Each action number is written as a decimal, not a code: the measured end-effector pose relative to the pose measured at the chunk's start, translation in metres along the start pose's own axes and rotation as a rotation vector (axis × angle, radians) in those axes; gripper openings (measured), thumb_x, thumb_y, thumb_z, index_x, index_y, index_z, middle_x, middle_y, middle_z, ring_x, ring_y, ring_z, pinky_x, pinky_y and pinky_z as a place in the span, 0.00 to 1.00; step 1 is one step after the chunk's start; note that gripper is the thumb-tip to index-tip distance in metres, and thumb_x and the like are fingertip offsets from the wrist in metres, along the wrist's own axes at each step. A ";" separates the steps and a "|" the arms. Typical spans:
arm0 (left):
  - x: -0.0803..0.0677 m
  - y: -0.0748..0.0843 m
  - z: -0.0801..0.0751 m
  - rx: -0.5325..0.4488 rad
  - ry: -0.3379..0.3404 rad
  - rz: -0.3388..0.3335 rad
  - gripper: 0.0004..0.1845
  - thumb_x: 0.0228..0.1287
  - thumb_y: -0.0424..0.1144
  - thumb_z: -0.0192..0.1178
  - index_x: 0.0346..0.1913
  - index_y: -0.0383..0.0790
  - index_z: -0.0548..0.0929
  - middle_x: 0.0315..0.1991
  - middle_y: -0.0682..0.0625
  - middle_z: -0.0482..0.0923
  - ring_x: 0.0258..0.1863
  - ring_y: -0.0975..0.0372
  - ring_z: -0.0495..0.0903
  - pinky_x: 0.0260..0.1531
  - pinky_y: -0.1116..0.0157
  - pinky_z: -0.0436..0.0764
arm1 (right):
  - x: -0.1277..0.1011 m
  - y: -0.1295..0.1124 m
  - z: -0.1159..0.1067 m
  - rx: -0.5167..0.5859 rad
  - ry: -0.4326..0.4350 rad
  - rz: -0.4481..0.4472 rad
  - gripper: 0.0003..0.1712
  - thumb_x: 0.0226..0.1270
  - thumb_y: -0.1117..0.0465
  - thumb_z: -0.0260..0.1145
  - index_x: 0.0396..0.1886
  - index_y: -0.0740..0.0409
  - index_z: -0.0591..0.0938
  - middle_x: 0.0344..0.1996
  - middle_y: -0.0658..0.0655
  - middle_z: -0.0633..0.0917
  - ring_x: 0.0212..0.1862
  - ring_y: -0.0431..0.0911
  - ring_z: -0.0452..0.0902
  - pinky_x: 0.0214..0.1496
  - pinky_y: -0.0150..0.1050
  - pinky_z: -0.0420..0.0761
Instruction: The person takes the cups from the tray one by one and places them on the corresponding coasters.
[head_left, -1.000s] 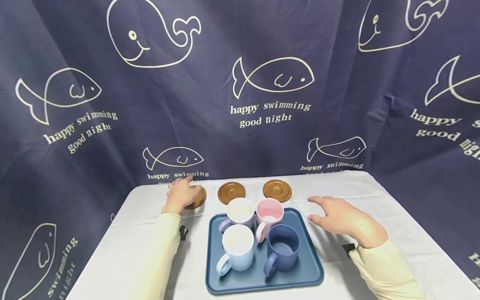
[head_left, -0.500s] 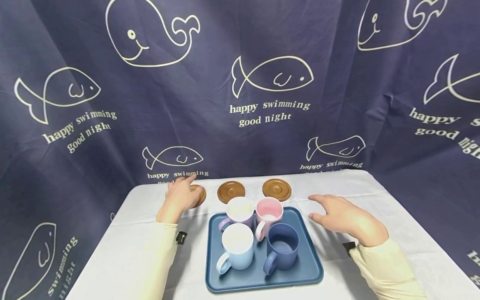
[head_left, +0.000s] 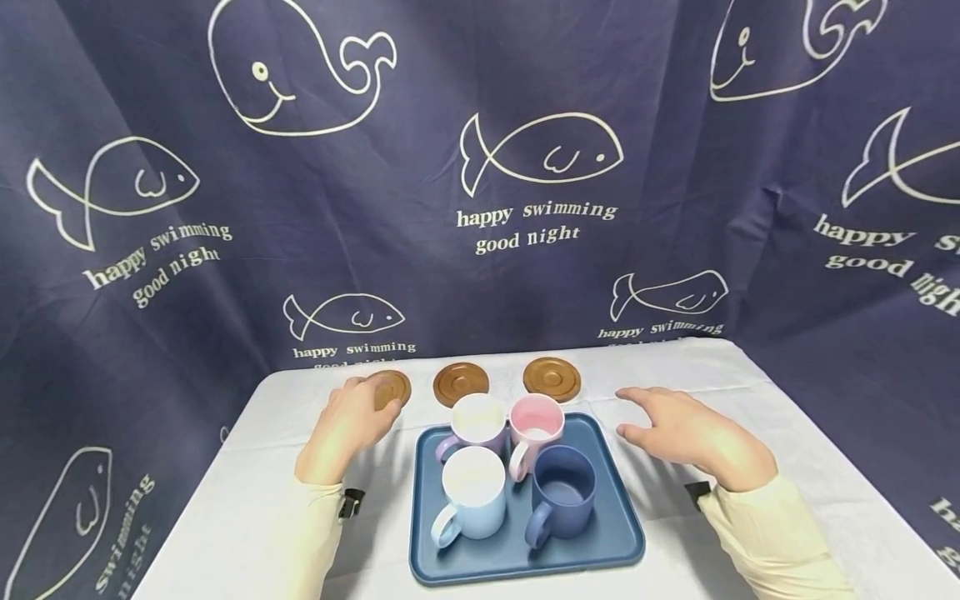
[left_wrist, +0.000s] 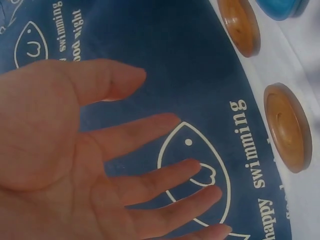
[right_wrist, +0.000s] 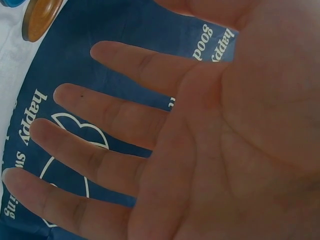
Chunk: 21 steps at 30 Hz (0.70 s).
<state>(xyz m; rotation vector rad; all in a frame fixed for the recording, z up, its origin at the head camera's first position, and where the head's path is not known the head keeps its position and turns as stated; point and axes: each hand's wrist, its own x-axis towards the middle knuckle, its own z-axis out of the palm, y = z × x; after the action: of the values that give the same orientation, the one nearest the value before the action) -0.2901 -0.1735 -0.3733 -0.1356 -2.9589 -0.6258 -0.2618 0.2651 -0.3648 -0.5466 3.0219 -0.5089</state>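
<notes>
Three round wooden coasters lie in a row at the table's back: left (head_left: pixel 392 388), middle (head_left: pixel 461 383), right (head_left: pixel 552 377). My left hand (head_left: pixel 366 410) hovers just in front of the left coaster (left_wrist: pixel 287 127), fingers straight and spread, holding nothing. A blue tray (head_left: pixel 618 533) in front of the coasters carries a lilac mug (head_left: pixel 476 421), a pink mug (head_left: pixel 536 425), a light blue mug (head_left: pixel 472 492) and a dark blue mug (head_left: pixel 562 492). My right hand (head_left: pixel 637 412) hovers to the right of the tray, palm down, fingers spread and empty. The right coaster (right_wrist: pixel 42 17) shows beyond its fingers.
A white cloth covers the table (head_left: pixel 262 517). A dark blue curtain (head_left: pixel 525 250) printed with fish and whales hangs close behind and on both sides. Bare cloth lies left and right of the tray.
My left hand has drawn back from the left coaster toward me, leaving the coaster uncovered on the table. The right hand has barely moved.
</notes>
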 end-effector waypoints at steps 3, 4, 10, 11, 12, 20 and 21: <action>-0.009 0.001 -0.001 0.016 -0.028 -0.007 0.26 0.69 0.47 0.57 0.68 0.41 0.79 0.62 0.32 0.77 0.59 0.32 0.75 0.54 0.35 0.75 | 0.000 0.000 0.000 -0.001 -0.002 0.006 0.36 0.67 0.50 0.69 0.69 0.65 0.76 0.60 0.71 0.82 0.64 0.67 0.76 0.65 0.63 0.73; -0.011 0.002 -0.002 0.019 -0.039 -0.011 0.27 0.69 0.47 0.57 0.69 0.40 0.79 0.63 0.31 0.76 0.60 0.32 0.75 0.55 0.35 0.74 | -0.001 0.000 0.000 -0.002 -0.004 0.007 0.36 0.67 0.50 0.68 0.69 0.65 0.76 0.60 0.71 0.82 0.64 0.67 0.76 0.65 0.63 0.73; -0.022 -0.003 0.004 0.019 -0.072 -0.031 0.29 0.70 0.47 0.57 0.71 0.39 0.76 0.65 0.30 0.74 0.61 0.31 0.74 0.57 0.35 0.74 | 0.003 -0.004 0.000 -0.012 -0.015 -0.007 0.36 0.67 0.50 0.69 0.69 0.65 0.76 0.60 0.71 0.82 0.64 0.67 0.76 0.65 0.63 0.74; -0.022 -0.004 0.006 0.020 -0.064 -0.029 0.29 0.70 0.47 0.57 0.70 0.38 0.77 0.65 0.30 0.75 0.61 0.31 0.75 0.56 0.35 0.74 | 0.003 -0.004 0.001 -0.013 -0.017 -0.010 0.36 0.67 0.50 0.69 0.69 0.65 0.76 0.60 0.71 0.82 0.64 0.67 0.76 0.64 0.63 0.74; -0.022 -0.005 0.007 0.018 -0.055 -0.028 0.28 0.70 0.47 0.57 0.69 0.38 0.78 0.64 0.31 0.76 0.60 0.32 0.75 0.56 0.35 0.74 | 0.004 -0.004 0.001 -0.011 -0.022 -0.010 0.36 0.67 0.50 0.69 0.69 0.65 0.76 0.60 0.71 0.82 0.64 0.67 0.76 0.65 0.63 0.74; -0.014 -0.002 0.016 0.025 -0.016 0.012 0.25 0.69 0.47 0.59 0.64 0.38 0.82 0.58 0.32 0.79 0.55 0.34 0.78 0.54 0.37 0.76 | 0.004 -0.001 0.002 -0.005 -0.037 0.027 0.36 0.69 0.50 0.68 0.70 0.65 0.75 0.62 0.72 0.81 0.65 0.69 0.75 0.65 0.64 0.73; -0.014 -0.003 0.016 0.024 -0.019 0.006 0.25 0.69 0.47 0.59 0.64 0.38 0.82 0.58 0.33 0.79 0.56 0.34 0.77 0.54 0.38 0.76 | 0.004 0.000 0.002 -0.006 -0.037 0.025 0.36 0.69 0.50 0.68 0.70 0.65 0.75 0.61 0.72 0.81 0.65 0.69 0.75 0.65 0.64 0.73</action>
<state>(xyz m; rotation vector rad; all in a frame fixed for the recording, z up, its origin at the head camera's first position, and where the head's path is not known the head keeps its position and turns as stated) -0.2781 -0.1700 -0.3910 -0.1485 -2.9818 -0.5911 -0.2653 0.2629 -0.3669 -0.5113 2.9922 -0.4827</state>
